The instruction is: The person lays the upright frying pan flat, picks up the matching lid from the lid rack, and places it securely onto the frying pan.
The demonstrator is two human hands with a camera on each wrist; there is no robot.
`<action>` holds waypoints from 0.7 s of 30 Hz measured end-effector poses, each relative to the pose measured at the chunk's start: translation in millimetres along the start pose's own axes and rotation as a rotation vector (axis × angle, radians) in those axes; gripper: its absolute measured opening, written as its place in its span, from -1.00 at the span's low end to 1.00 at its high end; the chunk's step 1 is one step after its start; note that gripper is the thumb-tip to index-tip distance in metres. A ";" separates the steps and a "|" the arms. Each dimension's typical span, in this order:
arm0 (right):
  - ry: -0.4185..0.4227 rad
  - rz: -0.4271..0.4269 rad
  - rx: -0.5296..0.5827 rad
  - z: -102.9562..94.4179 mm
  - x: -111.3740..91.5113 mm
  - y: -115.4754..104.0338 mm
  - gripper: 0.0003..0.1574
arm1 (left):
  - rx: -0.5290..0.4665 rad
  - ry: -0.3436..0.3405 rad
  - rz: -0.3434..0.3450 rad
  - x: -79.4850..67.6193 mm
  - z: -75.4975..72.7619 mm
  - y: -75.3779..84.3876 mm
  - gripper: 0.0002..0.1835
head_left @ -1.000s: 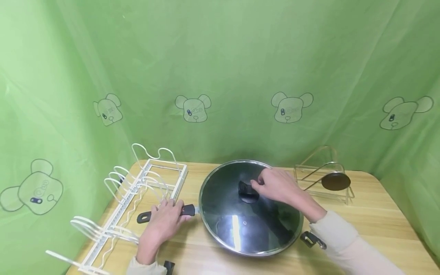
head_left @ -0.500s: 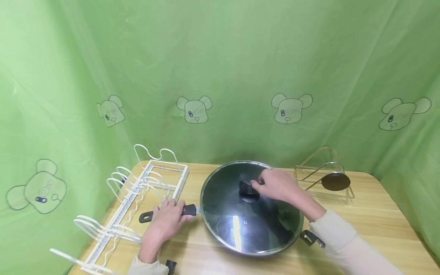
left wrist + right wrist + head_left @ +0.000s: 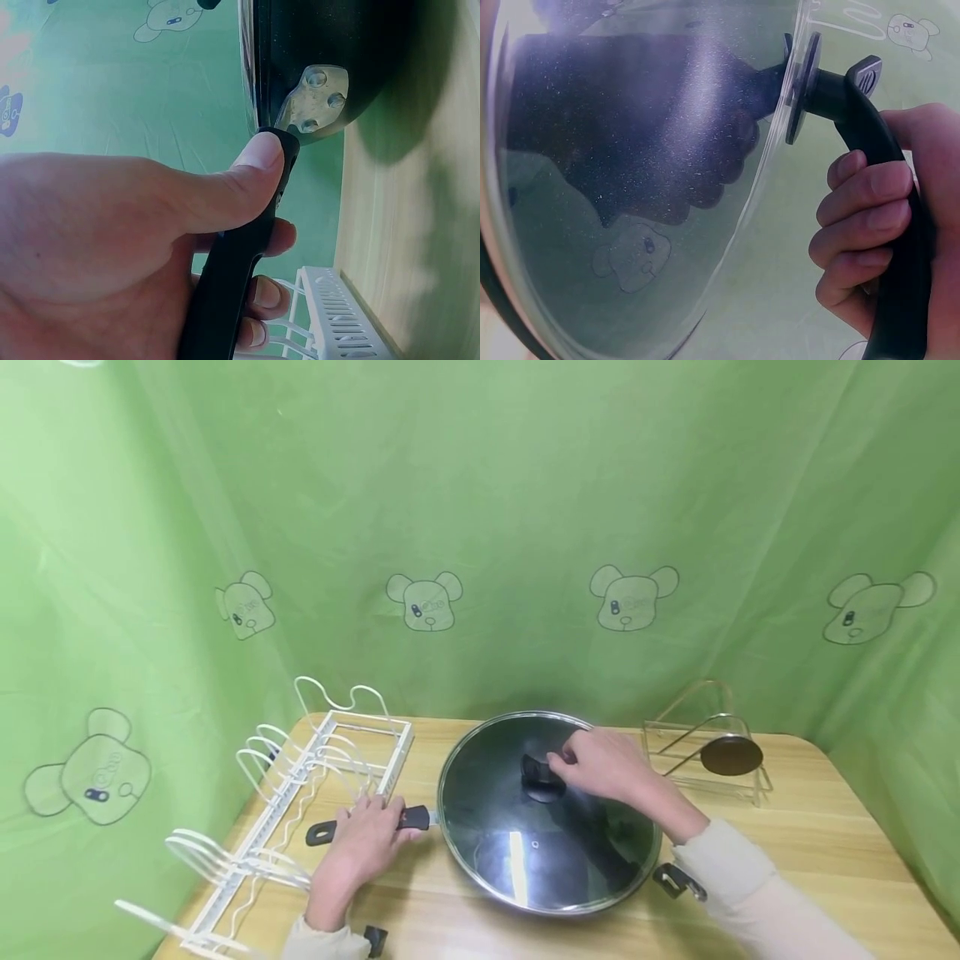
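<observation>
A large dark wok (image 3: 390, 52) with a long black handle (image 3: 415, 817) stands at the middle of the table. Its domed glass lid (image 3: 487, 843) sits on it, rimmed in metal. My left hand (image 3: 367, 839) grips the wok's handle, thumb along the top and fingers curled beneath, as the left wrist view shows. Around the black lid handle (image 3: 874, 139) the fingers of my right hand (image 3: 866, 217) are curled. That hand (image 3: 603, 764) comes over the lid from the right in the head view and partly hides the lid handle.
Left of the wok lies a white wire pot rack (image 3: 258, 827) with several upright loops. A metal wire stand (image 3: 690, 739) with a dark round disc (image 3: 731, 755) is at the back right. Green curtains (image 3: 510, 485) enclose the wooden table (image 3: 810, 843).
The head view has shifted very slightly, so the rack and wok appear a little further right. Both hands keep their holds, and the lid stays on the wok.
</observation>
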State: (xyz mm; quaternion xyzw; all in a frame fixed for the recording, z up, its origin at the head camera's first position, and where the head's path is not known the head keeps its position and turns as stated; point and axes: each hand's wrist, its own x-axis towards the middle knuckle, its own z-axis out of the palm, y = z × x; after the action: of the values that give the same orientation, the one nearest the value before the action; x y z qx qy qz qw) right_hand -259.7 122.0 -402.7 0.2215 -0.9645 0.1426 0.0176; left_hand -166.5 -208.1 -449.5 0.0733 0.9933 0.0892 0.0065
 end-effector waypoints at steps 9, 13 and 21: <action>0.005 0.012 0.014 -0.8 -0.2 2.1 -0.42 | 0.006 -0.002 -0.001 2.2 -0.9 1.8 -0.44; 0.008 0.010 0.016 -0.8 -0.7 3.7 -0.43 | 0.014 0.001 0.003 4.0 -1.0 2.3 -0.45; 0.018 -0.019 0.011 -1.0 -2.6 1.0 -0.45 | -0.002 0.000 -0.001 0.3 -2.0 3.2 -0.49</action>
State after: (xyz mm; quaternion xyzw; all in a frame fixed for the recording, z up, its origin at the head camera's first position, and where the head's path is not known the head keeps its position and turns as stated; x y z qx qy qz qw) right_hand -257.9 124.2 -402.3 0.2293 -0.9614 0.1496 0.0265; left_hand -166.4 -205.3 -447.0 0.0726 0.9933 0.0901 0.0066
